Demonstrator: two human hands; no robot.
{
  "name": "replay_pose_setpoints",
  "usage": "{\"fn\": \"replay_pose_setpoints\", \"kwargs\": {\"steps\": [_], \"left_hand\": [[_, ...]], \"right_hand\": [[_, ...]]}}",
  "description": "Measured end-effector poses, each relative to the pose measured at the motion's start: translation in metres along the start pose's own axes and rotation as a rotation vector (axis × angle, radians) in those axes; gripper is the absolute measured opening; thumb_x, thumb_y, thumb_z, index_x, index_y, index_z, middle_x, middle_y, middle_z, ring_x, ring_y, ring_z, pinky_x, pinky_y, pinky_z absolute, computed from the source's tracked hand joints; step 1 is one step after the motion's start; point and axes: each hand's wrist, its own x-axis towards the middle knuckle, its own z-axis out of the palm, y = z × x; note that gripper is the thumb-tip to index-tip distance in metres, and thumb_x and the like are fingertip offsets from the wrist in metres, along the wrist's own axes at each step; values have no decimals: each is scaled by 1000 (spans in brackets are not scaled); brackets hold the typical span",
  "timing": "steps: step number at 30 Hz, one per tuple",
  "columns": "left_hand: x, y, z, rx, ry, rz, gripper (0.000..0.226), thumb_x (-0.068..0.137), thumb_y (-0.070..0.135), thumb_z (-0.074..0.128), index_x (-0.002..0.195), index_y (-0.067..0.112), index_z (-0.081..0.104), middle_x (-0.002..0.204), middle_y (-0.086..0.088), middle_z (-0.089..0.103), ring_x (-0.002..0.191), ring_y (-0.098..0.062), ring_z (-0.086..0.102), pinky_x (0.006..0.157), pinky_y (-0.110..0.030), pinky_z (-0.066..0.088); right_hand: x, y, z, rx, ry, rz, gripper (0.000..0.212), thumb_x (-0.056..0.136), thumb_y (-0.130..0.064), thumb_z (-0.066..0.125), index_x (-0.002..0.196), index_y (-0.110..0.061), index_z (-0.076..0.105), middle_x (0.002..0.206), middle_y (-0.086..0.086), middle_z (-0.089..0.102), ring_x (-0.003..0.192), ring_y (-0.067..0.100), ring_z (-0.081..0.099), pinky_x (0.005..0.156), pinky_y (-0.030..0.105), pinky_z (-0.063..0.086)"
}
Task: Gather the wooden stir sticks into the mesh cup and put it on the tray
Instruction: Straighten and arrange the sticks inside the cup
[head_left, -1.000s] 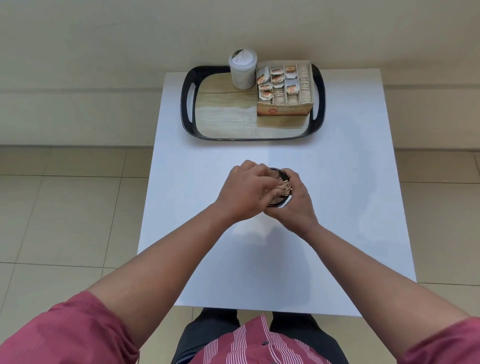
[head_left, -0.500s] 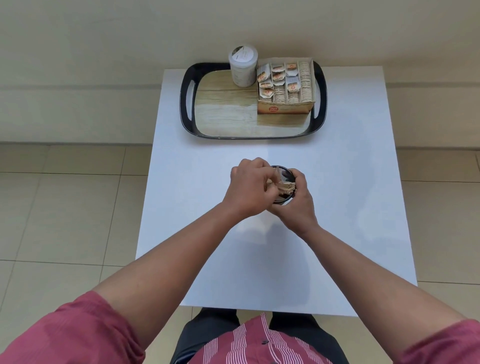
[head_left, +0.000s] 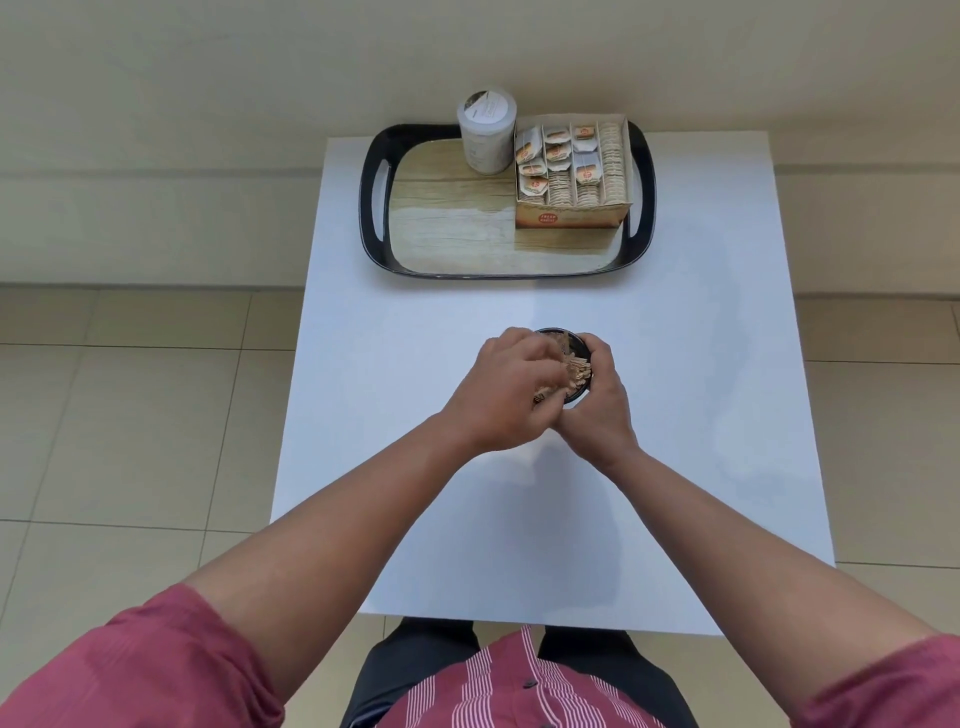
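Note:
A black mesh cup (head_left: 575, 347) stands on the white table (head_left: 675, 415) near its middle. A bundle of wooden stir sticks (head_left: 574, 370) pokes up inside it. My right hand (head_left: 597, 410) wraps around the cup's right and near side. Over the cup's left rim, my left hand (head_left: 501, 392) has its fingers closed on the sticks. Most of the cup's wall is hidden by both hands. The tray (head_left: 379, 218), black-rimmed with a wood-look floor, lies at the table's far edge, apart from the cup.
On the tray stand a white lidded jar (head_left: 485, 136) at the back and a cardboard box of tea bags (head_left: 571, 174) on the right. The tray's left and front floor is bare. Tiled floor surrounds the table.
My left hand's fingers have shifted over the cup, pressing the sticks further toward its near-left side. The cup stays in place under my right hand.

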Motion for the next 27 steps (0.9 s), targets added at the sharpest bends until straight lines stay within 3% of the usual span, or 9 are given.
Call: {"fn": "replay_pose_setpoints", "kwargs": {"steps": [2, 4, 6, 9, 14, 18, 21, 24, 27], "left_hand": [[1, -2, 1, -75, 102, -4, 27, 82, 4, 68, 109, 8, 71, 125, -11, 62, 115, -31, 57, 96, -47, 47], [2, -4, 0, -59, 139, -32, 34, 88, 8, 66, 122, 7, 66, 138, -14, 56, 126, -32, 53, 102, -48, 46], [2, -10, 1, 46, 44, -32, 41, 98, 21, 61, 137, 11, 58, 152, -11, 46, 141, -33, 41, 110, -49, 38], [-2, -15, 5, 272, -192, -31, 59, 105, 47, 39, 157, 20, 31, 168, 1, 19, 155, -25, 11, 120, -47, 22], [-5, -17, 7, 354, -113, 71, 67, 103, 57, 32, 159, 20, 25, 169, 1, 16, 156, -25, 6, 124, -44, 13], [0, -12, 12, 433, -218, 166, 73, 102, 63, 26, 160, 21, 19, 169, 1, 11, 157, -23, 1, 125, -43, 8], [-1, -12, 18, 501, -279, 136, 80, 99, 70, 19, 161, 21, 13, 170, 3, 7, 156, -23, -6, 125, -45, 3], [-3, -8, 23, 542, -246, 116, 89, 94, 78, 17, 162, 20, 6, 170, 4, 1, 155, -24, -14, 124, -52, -4], [-4, -6, 24, 560, -245, 40, 96, 91, 82, 13, 162, 18, 1, 170, 4, 0, 154, -25, -19, 122, -56, -5]], "right_hand": [[-1, -2, -1, -1, 8, -29, 77, 58, -42, 86, 123, -48, 44, 111, -23, 65, 99, 3, 65, 75, 9, 47], [-2, -3, -2, -12, 21, -58, 76, 60, -38, 89, 118, -54, 43, 111, -29, 63, 101, 0, 64, 76, 7, 46], [-2, -4, -3, -21, 22, -65, 76, 62, -36, 90, 118, -56, 42, 112, -32, 62, 102, -1, 64, 77, 7, 45], [-1, -3, -4, -11, 10, -62, 77, 62, -39, 87, 124, -49, 43, 114, -27, 62, 102, 1, 63, 77, 7, 45], [0, 0, -3, -2, 9, -26, 77, 61, -42, 82, 129, -42, 46, 115, -31, 61, 103, 0, 63, 76, 9, 48], [-1, -4, -4, -54, 3, -38, 57, 74, -39, 74, 116, -59, 41, 111, -37, 61, 95, -3, 64, 70, 10, 48], [-3, -6, -5, -40, 5, -33, 64, 72, -37, 71, 126, -54, 42, 117, -41, 60, 100, -5, 65, 74, 10, 49], [-5, -4, -6, -22, -6, -36, 69, 66, -35, 75, 125, -53, 44, 123, -35, 62, 106, 0, 66, 81, 21, 55], [-7, -2, -5, -36, -24, -49, 71, 66, -40, 78, 124, -56, 41, 124, -35, 61, 110, 3, 64, 83, 18, 52]]}}
